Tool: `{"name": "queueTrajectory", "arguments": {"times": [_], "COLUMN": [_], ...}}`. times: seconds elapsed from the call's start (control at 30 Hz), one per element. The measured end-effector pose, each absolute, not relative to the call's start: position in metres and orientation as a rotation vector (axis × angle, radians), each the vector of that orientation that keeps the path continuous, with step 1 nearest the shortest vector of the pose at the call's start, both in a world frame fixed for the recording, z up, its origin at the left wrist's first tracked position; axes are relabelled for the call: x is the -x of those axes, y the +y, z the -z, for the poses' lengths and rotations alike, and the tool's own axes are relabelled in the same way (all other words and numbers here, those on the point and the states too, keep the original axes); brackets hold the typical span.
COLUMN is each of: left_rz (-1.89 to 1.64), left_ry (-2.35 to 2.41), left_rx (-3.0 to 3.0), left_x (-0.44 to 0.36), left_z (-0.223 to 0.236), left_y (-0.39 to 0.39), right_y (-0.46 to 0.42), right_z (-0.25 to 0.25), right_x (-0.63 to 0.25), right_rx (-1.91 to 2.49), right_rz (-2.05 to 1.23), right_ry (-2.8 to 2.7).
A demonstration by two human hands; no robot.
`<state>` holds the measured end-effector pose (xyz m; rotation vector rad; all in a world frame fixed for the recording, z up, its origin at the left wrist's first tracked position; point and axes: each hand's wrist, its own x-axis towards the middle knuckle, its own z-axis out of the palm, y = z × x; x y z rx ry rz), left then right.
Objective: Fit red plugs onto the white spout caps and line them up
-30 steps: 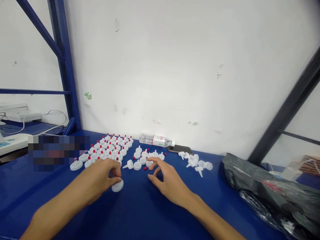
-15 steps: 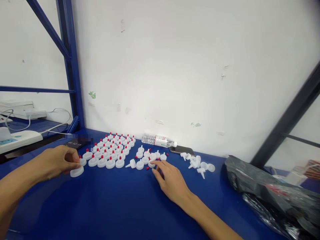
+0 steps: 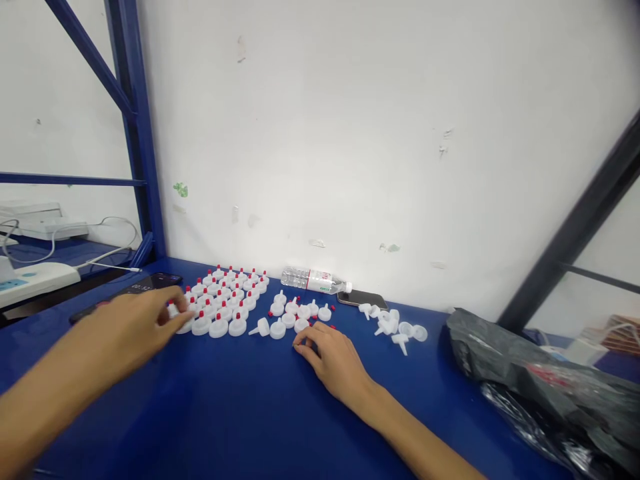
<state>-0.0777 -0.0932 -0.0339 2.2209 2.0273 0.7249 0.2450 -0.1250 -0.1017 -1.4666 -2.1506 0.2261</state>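
Rows of white nozzle caps with red tips [image 3: 219, 327] stand upright on the blue table. At their front left corner is my left hand [image 3: 145, 327], thumb and forefinger apart, hiding some of them. No cap shows in its grip. My right hand [image 3: 333, 360] rests on the table with thumb and forefinger pinched together, a trace of a small red tip cap [image 3: 295, 345] between them. Just beyond it lie loose white nozzle caps [image 3: 277, 329] without tips, with red tip caps [image 3: 333, 308] scattered among them. More bare white nozzles [image 3: 387, 325] lie to the right.
A clear water bottle [image 3: 316, 281] lies along the wall beside a dark phone [image 3: 363, 299]. Another phone [image 3: 165, 279] showing a timer is at the left, near a white power strip [image 3: 37, 280]. A grey plastic bag [image 3: 530, 373] covers the right side.
My left hand has let go of the cap at the left front and moved right. My right hand has closed its fingers where a loose red tip cap lay.
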Motion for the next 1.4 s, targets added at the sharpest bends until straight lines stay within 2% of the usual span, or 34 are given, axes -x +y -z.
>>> {"name": "queueTrajectory", "arguments": {"times": [0.2,0.4,0.63,0.9,1.07,1.27,1.4], "left_rz": [-0.503,-0.276,-0.384,-0.341,-0.495,-0.529,-0.505], "left_ry": [1.636,1.601,1.523,1.516,1.448,1.209,1.218], "left_rx": [-2.531,-2.656,-2.670,-2.660,-2.650,-2.427,-2.334], "left_x": [-0.006,0.000,0.003,0.000,-0.005,-0.015,-0.021], "left_z": [0.058,0.081,0.081,0.075,0.070,0.060,0.051], "left_y": [-0.102,-0.092,-0.082,-0.086,-0.094,-0.103,-0.110], "right_y": [-0.121,-0.120,-0.120,-0.123,-0.125,-0.128,-0.131], "right_z": [0.103,0.104,0.104,0.099,0.097,0.095,0.092], "right_x": [-0.249,-0.252,-0.253,-0.252,-0.251,-0.248,-0.244], "right_rx": [1.470,1.428,1.412,1.291,1.278,1.245,1.167], "right_rz": [-0.294,-0.345,-0.360,-0.376,-0.445,-0.409,-0.547], "right_ry": [-2.118,-2.095,-2.097,-2.076,-2.021,-2.037,-1.964]}}
